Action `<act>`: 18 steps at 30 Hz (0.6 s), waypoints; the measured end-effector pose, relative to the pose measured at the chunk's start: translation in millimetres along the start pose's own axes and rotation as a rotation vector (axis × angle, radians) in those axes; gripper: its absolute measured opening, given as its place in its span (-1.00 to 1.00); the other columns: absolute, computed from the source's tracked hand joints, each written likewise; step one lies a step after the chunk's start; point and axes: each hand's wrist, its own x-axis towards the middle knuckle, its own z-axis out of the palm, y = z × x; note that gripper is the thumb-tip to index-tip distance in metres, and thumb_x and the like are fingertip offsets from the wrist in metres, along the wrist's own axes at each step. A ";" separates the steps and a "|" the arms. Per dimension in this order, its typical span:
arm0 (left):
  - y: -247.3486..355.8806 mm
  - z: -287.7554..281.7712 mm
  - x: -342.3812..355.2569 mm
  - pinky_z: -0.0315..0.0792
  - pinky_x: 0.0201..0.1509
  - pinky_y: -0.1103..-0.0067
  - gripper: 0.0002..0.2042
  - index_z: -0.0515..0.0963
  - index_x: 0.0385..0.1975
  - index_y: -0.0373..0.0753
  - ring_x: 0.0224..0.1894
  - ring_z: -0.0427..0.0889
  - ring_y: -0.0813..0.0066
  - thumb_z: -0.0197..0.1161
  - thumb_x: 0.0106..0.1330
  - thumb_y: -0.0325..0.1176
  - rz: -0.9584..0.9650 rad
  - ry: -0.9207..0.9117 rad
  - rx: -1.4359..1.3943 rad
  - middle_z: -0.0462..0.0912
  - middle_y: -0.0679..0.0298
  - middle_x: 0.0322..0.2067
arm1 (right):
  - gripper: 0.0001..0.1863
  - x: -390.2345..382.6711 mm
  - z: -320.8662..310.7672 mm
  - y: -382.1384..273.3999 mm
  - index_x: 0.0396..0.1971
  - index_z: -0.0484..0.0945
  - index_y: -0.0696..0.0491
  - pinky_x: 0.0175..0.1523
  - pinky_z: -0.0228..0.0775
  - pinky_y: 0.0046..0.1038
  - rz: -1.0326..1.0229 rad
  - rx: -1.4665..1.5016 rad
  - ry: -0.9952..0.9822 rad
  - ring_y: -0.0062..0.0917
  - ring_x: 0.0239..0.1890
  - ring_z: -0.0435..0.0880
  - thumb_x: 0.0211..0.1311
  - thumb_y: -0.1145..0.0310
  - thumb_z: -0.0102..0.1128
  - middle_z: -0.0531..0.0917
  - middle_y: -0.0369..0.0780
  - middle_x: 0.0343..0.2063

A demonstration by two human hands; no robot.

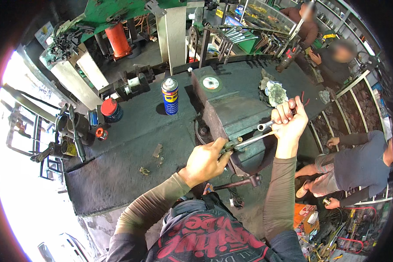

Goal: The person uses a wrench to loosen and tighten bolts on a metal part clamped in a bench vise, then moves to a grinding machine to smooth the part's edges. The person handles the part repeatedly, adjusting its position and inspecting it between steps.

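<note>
My left hand (207,161) is closed on a small dark metal part (228,145) at the left side of the large dark vise (218,113), by a small brass piece (240,139). My right hand (288,122), raised over the vise's right side, grips a combination wrench (264,125) and a thin silver tool (255,140), whose shaft runs down toward my left fingers; its tip is hard to make out. A grinding disc (210,83) lies on the vise's back end. A crumpled pale item (276,92) sits behind my right hand.
A blue spray can (170,97), red-lidded tub (112,110), small metal pieces (157,151) and tool holders (76,125) stand or lie on the bench (122,174). Two people (339,70) are at the back right; another person (358,161) is at the right beside metal shelving.
</note>
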 end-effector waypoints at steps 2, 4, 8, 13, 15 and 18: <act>0.5 0.1 -1.4 0.58 -0.29 0.28 -0.72 0.53 -0.09 -0.28 -0.35 0.73 -0.04 0.39 0.29 -0.34 0.022 0.025 0.027 0.70 -0.03 -0.40 | -0.58 -0.4 4.8 3.7 -0.55 0.35 -0.05 -0.66 -0.07 -0.50 0.100 0.022 -0.126 -0.66 -0.80 0.01 0.57 0.10 -0.04 0.08 -0.43 -0.81; 1.0 0.9 -2.5 0.58 -0.28 0.28 -0.72 0.53 -0.09 -0.28 -0.34 0.74 -0.04 0.39 0.28 -0.35 0.025 0.016 0.023 0.71 -0.03 -0.40 | -0.59 0.1 6.5 2.5 -0.53 0.35 -0.04 -0.66 -0.04 -0.47 0.123 -0.007 -0.170 -0.64 -0.80 0.04 0.59 0.10 -0.07 0.10 -0.41 -0.81; 0.0 1.8 -2.2 0.58 -0.28 0.28 -0.72 0.53 -0.08 -0.28 -0.34 0.74 -0.05 0.39 0.27 -0.36 0.015 0.032 0.014 0.71 -0.03 -0.39 | -0.55 1.4 8.4 -7.4 -0.58 0.28 -0.07 -0.67 -0.14 -0.57 -0.152 -0.042 0.002 -0.70 -0.81 -0.03 0.60 0.10 -0.14 0.08 -0.47 -0.81; 0.6 0.4 2.7 0.57 -0.39 0.26 -0.71 0.50 -0.10 -0.30 -0.46 0.71 -0.03 0.36 0.27 -0.33 0.085 0.049 0.025 0.66 -0.02 -0.53 | -0.58 -4.0 25.1 0.7 -0.57 0.36 -0.03 -0.65 -0.09 -0.50 0.085 -0.004 -0.227 -0.64 -0.80 -0.01 0.55 0.12 -0.03 0.07 -0.42 -0.81; 1.7 -0.4 2.9 0.57 -0.39 0.25 -0.71 0.51 -0.10 -0.31 -0.46 0.71 -0.03 0.36 0.28 -0.33 0.092 0.064 0.006 0.65 -0.02 -0.54 | -0.58 -1.8 27.3 -4.9 -0.57 0.34 -0.05 -0.66 -0.11 -0.52 -0.044 -0.046 0.006 -0.66 -0.81 -0.03 0.56 0.11 -0.05 0.06 -0.45 -0.81; 3.5 -1.8 1.8 0.57 -0.35 0.26 -0.72 0.51 -0.10 -0.31 -0.42 0.72 -0.05 0.36 0.27 -0.36 0.042 0.035 0.021 0.67 -0.03 -0.50 | -0.58 -5.1 42.9 -2.9 -0.56 0.33 -0.06 -0.66 -0.10 -0.53 0.040 0.042 -0.024 -0.69 -0.81 -0.01 0.57 0.11 -0.07 0.08 -0.46 -0.80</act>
